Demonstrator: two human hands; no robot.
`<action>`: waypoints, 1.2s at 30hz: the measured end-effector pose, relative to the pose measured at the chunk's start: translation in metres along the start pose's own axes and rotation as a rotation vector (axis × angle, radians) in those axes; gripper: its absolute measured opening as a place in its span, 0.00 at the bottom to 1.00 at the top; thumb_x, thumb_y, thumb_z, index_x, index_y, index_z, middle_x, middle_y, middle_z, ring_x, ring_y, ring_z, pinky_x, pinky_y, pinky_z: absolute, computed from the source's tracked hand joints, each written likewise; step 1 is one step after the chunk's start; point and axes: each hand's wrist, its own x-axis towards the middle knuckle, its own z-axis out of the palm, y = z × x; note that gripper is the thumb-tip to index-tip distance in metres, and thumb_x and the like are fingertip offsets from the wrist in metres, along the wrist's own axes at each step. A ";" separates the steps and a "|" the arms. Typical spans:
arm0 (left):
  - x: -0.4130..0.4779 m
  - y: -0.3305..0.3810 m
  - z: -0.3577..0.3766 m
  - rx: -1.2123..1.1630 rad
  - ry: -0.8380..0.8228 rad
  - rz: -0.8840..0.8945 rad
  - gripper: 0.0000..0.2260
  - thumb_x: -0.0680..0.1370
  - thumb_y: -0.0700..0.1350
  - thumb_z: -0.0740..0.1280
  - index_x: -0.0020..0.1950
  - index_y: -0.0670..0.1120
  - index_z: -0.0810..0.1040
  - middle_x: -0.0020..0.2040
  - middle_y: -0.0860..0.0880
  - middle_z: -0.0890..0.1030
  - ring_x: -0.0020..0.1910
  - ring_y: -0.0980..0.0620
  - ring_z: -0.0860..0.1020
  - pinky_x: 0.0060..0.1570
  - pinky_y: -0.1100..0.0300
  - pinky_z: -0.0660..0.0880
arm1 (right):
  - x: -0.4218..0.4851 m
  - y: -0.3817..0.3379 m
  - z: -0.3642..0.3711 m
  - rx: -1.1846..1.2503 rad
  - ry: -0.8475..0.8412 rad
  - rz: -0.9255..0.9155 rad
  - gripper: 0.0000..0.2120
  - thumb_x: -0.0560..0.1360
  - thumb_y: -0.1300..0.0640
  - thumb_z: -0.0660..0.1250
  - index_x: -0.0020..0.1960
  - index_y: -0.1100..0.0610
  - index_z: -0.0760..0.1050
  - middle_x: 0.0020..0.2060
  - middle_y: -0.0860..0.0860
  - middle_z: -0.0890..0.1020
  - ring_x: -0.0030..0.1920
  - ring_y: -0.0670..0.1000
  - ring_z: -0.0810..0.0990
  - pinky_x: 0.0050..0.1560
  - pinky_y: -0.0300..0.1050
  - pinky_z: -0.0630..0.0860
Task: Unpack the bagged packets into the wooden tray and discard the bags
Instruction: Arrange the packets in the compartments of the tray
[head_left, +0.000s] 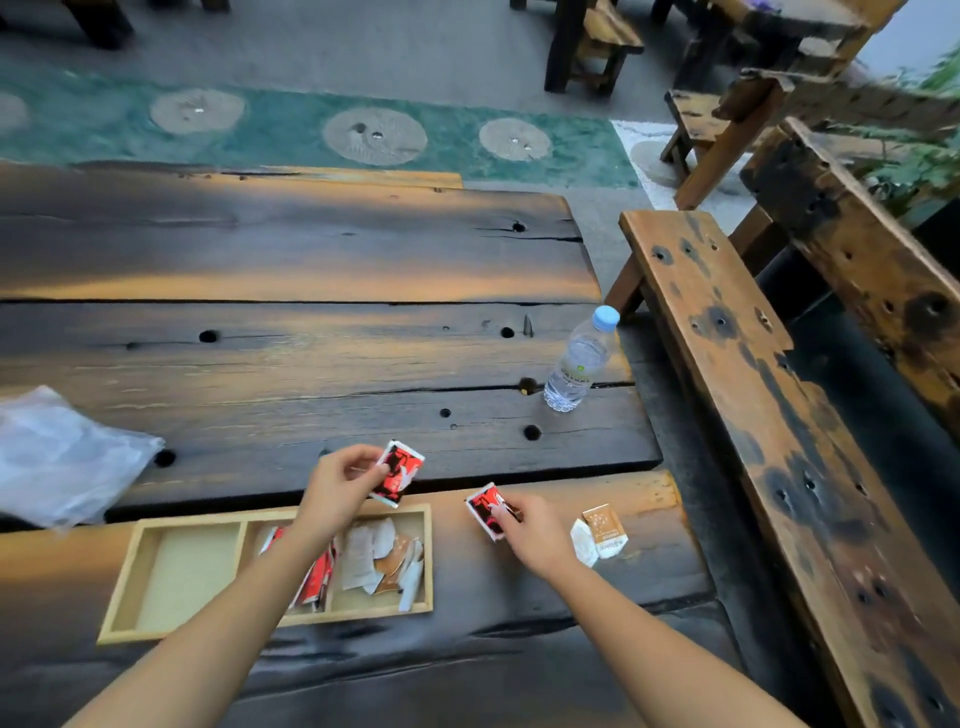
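Observation:
A three-compartment wooden tray (130, 566) lies near the table's front edge. Its left compartment is bare, the middle one holds red packets (318, 577), the right one holds white and brown packets (387, 558). My left hand (337, 488) hovers over the tray's far rim, pinching a red packet (399, 470). To the right of the tray my right hand (530, 530) rests on the table, its fingers on another red packet (485, 509). A brown packet and a white packet (602, 532) lie on the table further right. Crumpled clear bags (62, 457) sit at the left.
A clear water bottle (579, 364) with a blue cap stands near the right edge of the dark plank table (311, 364). A wooden bench (753, 415) runs along the right side. More benches stand on the ground beyond.

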 end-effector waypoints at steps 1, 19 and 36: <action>-0.009 -0.004 -0.013 -0.031 0.059 -0.020 0.06 0.74 0.35 0.68 0.44 0.46 0.80 0.39 0.51 0.83 0.38 0.58 0.80 0.38 0.73 0.73 | -0.001 -0.010 0.005 0.041 0.032 -0.032 0.13 0.77 0.55 0.62 0.42 0.61 0.79 0.37 0.56 0.82 0.38 0.52 0.75 0.39 0.47 0.68; -0.086 -0.080 -0.116 0.386 -0.051 -0.111 0.11 0.68 0.36 0.70 0.37 0.52 0.73 0.35 0.53 0.78 0.38 0.52 0.78 0.41 0.62 0.72 | -0.042 -0.139 0.123 -0.115 -0.177 -0.188 0.03 0.70 0.55 0.69 0.38 0.50 0.77 0.35 0.44 0.79 0.41 0.48 0.79 0.47 0.46 0.77; -0.066 -0.097 -0.127 0.970 -0.165 0.071 0.12 0.72 0.52 0.65 0.55 0.54 0.76 0.55 0.53 0.74 0.58 0.52 0.71 0.55 0.57 0.65 | -0.030 -0.131 0.154 -0.750 0.022 -0.588 0.08 0.65 0.46 0.70 0.41 0.48 0.83 0.50 0.48 0.79 0.54 0.53 0.76 0.64 0.60 0.69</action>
